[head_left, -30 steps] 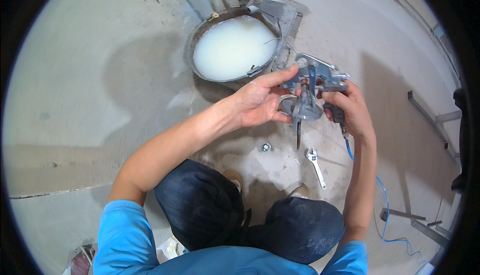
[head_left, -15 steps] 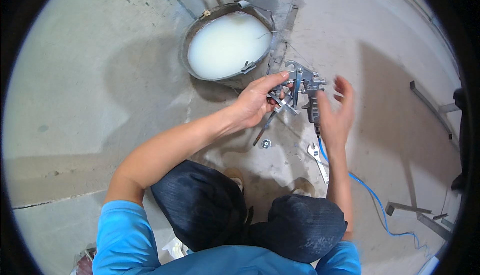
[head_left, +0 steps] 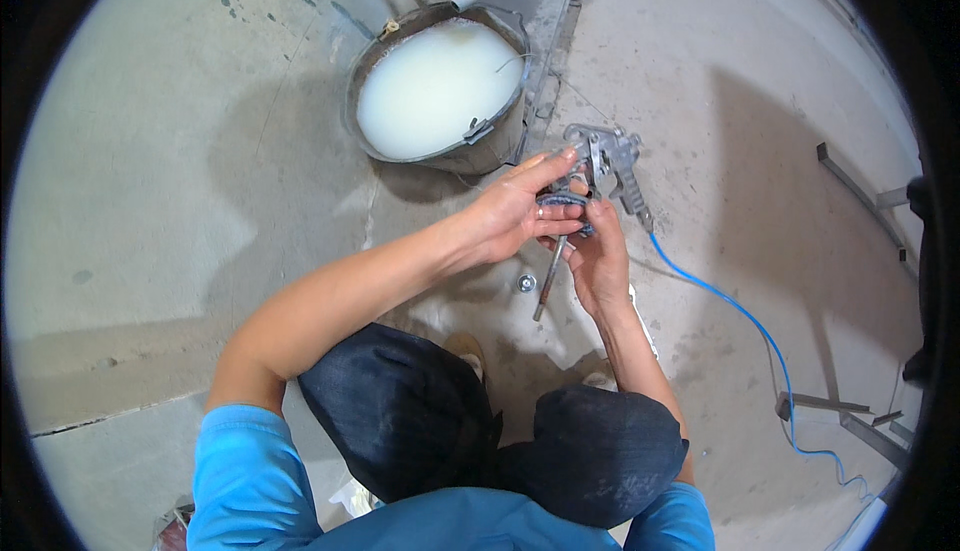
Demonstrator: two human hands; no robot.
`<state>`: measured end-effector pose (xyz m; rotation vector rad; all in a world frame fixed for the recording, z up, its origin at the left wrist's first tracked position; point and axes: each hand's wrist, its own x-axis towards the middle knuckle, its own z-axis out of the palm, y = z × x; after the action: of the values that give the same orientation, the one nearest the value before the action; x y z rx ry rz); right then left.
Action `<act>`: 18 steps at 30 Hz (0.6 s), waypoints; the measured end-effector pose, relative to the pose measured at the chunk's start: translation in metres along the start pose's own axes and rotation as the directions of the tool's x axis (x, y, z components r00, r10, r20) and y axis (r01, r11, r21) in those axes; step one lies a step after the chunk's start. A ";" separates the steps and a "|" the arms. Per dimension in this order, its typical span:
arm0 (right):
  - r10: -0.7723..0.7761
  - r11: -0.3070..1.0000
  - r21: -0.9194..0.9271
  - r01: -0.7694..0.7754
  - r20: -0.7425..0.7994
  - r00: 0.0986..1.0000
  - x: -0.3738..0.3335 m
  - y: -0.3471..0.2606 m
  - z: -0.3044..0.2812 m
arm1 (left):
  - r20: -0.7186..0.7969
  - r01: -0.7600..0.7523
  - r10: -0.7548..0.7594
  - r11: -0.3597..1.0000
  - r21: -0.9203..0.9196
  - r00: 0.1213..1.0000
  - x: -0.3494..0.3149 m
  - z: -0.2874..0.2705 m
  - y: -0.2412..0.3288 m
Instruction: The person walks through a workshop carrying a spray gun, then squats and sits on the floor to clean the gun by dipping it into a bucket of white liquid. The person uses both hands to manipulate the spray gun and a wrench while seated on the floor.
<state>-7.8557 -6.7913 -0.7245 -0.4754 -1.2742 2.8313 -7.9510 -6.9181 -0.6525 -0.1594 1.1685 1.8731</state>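
Note:
A grey metal spray gun is held up over the floor, in front of my knees. My left hand is closed on its left side, fingers wrapped round the fittings. From below, my right hand grips the lower fitting, thumb up beside the gun's body. Under the fingers a thin metal suction tube slants down, its lower end rust-brown. A blue air hose runs from the gun's handle off to the right. The parts between my hands are partly hidden by fingers.
Ahead to the left stands a dark bucket of milky white liquid, pipes behind it. A small round metal part lies on the floor below my hands. A wrench is mostly behind my right forearm. Metal frame legs stand at right.
My right hand has moved left and closed on the fitting under the spray gun. The gun has tilted, its handle swinging right with the hose. The suction tube now leans the other way.

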 end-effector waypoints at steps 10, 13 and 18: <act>0.155 0.957 0.203 -0.207 0.243 0.958 -0.002 0.020 -0.038 | -0.134 0.233 -0.191 0.780 0.581 0.973 -0.003 -0.014 0.016; 0.202 0.939 0.231 -0.255 0.230 0.952 -0.006 0.022 -0.038 | -0.107 0.188 -0.156 0.757 0.626 0.982 0.000 -0.021 0.016; 0.382 0.818 0.348 -0.458 0.266 0.885 -0.011 0.024 -0.031 | -0.084 0.054 -0.002 0.778 0.627 0.996 0.008 -0.029 0.017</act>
<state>-7.8338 -6.7865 -0.7586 -0.5460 -0.6064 3.4607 -7.9778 -6.9378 -0.6612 0.1289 1.7755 1.3597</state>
